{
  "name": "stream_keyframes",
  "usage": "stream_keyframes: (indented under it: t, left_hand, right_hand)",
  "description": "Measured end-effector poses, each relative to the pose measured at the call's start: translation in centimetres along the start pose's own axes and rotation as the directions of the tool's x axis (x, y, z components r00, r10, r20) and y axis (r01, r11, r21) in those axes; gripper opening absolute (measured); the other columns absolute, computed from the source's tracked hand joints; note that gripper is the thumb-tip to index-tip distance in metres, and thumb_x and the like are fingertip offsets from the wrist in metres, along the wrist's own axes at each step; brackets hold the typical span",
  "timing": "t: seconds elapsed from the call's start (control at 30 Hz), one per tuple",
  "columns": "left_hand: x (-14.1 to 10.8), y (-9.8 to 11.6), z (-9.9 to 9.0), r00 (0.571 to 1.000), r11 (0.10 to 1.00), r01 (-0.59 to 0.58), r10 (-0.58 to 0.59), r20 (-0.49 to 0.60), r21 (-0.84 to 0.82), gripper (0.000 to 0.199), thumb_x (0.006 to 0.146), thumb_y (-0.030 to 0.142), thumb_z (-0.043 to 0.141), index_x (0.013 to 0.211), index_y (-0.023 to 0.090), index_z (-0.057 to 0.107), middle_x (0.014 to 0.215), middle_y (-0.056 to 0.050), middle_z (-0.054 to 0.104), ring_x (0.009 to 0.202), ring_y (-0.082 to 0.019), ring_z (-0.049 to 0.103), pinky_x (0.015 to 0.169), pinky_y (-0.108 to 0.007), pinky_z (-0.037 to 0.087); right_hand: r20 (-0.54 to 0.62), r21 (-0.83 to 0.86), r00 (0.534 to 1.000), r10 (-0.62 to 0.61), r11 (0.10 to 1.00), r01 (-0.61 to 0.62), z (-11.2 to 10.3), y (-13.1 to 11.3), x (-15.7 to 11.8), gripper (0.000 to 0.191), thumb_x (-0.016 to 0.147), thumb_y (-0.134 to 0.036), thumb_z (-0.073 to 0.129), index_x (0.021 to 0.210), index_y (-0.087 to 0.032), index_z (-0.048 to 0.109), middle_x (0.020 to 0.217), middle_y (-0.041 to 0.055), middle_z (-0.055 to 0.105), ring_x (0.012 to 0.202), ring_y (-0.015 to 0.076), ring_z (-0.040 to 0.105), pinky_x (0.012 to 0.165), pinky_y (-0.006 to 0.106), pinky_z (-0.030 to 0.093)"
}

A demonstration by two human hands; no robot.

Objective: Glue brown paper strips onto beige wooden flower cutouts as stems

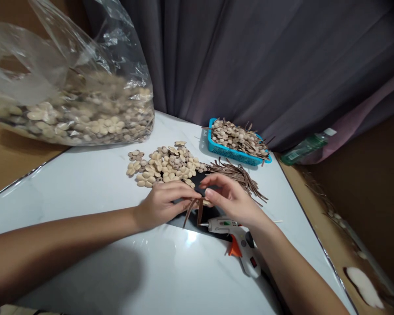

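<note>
My left hand (167, 200) is closed, with its fingertips pinching brown strips (200, 212) that hang down over a dark mat (180, 220). Facing it, my right hand (233, 199) curls its fingers around a small pale flower piece (206, 202) joined to the strips; most of this piece is hidden behind the fingers. Just below my right hand lies a white glue gun (221, 224) with an orange trigger, its nozzle close to the strips. Beyond my hands are a pile of beige and grey flower pieces (164, 164) and a bundle of loose brown strips (238, 173).
A large clear plastic bag (98, 109) full of flower pieces stands at the back left. The blue basket (233, 153) at the back holds flowers with strips. A green bottle (308, 146) lies beyond the right edge of the white table (101, 267), and a dark curtain (249, 61) hangs behind.
</note>
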State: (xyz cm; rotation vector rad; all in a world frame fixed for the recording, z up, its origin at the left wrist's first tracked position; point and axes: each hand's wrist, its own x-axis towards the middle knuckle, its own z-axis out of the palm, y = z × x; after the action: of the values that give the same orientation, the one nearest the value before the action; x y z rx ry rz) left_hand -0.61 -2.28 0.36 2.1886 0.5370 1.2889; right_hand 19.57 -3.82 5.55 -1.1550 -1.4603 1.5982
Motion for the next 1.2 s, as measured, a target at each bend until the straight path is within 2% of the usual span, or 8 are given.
stream_keyframes:
  t: [0.1,0.2,0.37,0.63,0.8,0.93,1.07,1.2]
  left_hand:
    - [0.1,0.3,0.2,0.970,0.968,0.239,-0.242,-0.029,-0.079,0.016,0.081,0.024,0.065,0.095,0.019,0.071,0.087,-0.006,0.072,0.079,-0.016,0.067,0.072,-0.024,0.053]
    - [0.4,0.7,0.4,0.903,0.889,0.422,-0.429,0.001,-0.179,0.019,0.080,0.032,0.066,0.088,0.017,0.073,0.084,-0.005,0.073,0.075,-0.016,0.067,0.069,-0.023,0.053]
    - [0.4,1.1,0.6,0.833,0.797,0.539,-0.553,0.030,-0.273,0.023,0.077,0.037,0.067,0.084,0.016,0.072,0.078,-0.003,0.072,0.070,-0.015,0.065,0.063,-0.022,0.053]
    - [0.6,1.1,0.7,0.802,0.757,0.576,-0.596,0.037,-0.310,0.025,0.079,0.038,0.065,0.080,0.014,0.070,0.073,-0.002,0.068,0.063,-0.012,0.060,0.059,-0.020,0.049]
    - [1.0,1.4,0.7,0.785,0.733,0.596,-0.617,0.048,-0.329,0.023,0.079,0.035,0.064,0.074,0.014,0.069,0.069,-0.001,0.067,0.062,-0.011,0.059,0.057,-0.019,0.047]
    - [1.1,1.3,0.7,0.795,0.745,0.598,-0.598,0.100,-0.297,0.023,0.082,0.033,0.061,0.073,0.013,0.069,0.069,-0.001,0.067,0.062,-0.011,0.058,0.057,-0.018,0.046]
    - [0.8,1.1,0.6,0.809,0.786,0.587,-0.581,0.093,-0.194,0.024,0.085,0.032,0.056,0.075,0.013,0.068,0.068,0.000,0.066,0.060,-0.010,0.056,0.055,-0.018,0.043]
    - [0.5,1.1,0.6,0.844,0.838,0.537,-0.531,0.081,-0.096,0.025,0.088,0.032,0.053,0.077,0.014,0.066,0.070,0.000,0.065,0.062,-0.010,0.057,0.057,-0.019,0.043]
  right_hand:
    - [-0.013,-0.172,0.990,-0.137,0.976,0.133,-0.6,-0.1,0.0,0.025,0.081,-0.038,0.064,0.097,-0.019,0.060,0.094,0.0034,0.059,0.074,0.0112,0.059,0.064,0.023,0.051]
    - [0.029,-0.065,0.985,-0.170,0.983,0.171,-0.4,-0.1,0.0,0.024,0.076,-0.032,0.070,0.094,-0.019,0.060,0.089,0.0022,0.061,0.077,0.0116,0.058,0.070,0.024,0.050]
    - [-0.059,0.111,0.981,-0.186,0.975,0.191,0.7,0.5,0.2,0.027,0.067,-0.023,0.078,0.084,-0.020,0.056,0.078,-0.0022,0.059,0.068,0.0083,0.057,0.063,0.021,0.049]
    - [-0.047,0.151,0.991,-0.121,0.980,0.127,0.8,0.8,0.2,0.039,0.062,-0.021,0.081,0.088,-0.021,0.051,0.076,-0.0031,0.062,0.061,0.0079,0.059,0.061,0.023,0.052]
    - [-0.110,0.177,0.985,-0.131,0.973,0.149,1.1,0.8,0.3,0.038,0.061,-0.021,0.081,0.082,-0.020,0.049,0.072,-0.0043,0.062,0.058,0.0069,0.058,0.058,0.021,0.050]
    - [-0.142,0.188,0.980,-0.138,0.968,0.164,1.3,1.0,0.4,0.038,0.061,-0.019,0.081,0.082,-0.020,0.049,0.071,-0.0047,0.062,0.058,0.0060,0.058,0.058,0.019,0.050]
    - [-0.129,0.185,0.983,-0.130,0.971,0.153,1.4,1.2,0.4,0.039,0.061,-0.018,0.080,0.082,-0.021,0.048,0.072,-0.0050,0.061,0.057,0.0067,0.058,0.057,0.021,0.051]
    - [-0.113,0.205,0.984,-0.136,0.966,0.157,1.7,1.4,0.2,0.039,0.062,-0.017,0.079,0.083,-0.021,0.047,0.074,-0.0053,0.060,0.056,0.0079,0.059,0.057,0.024,0.052]
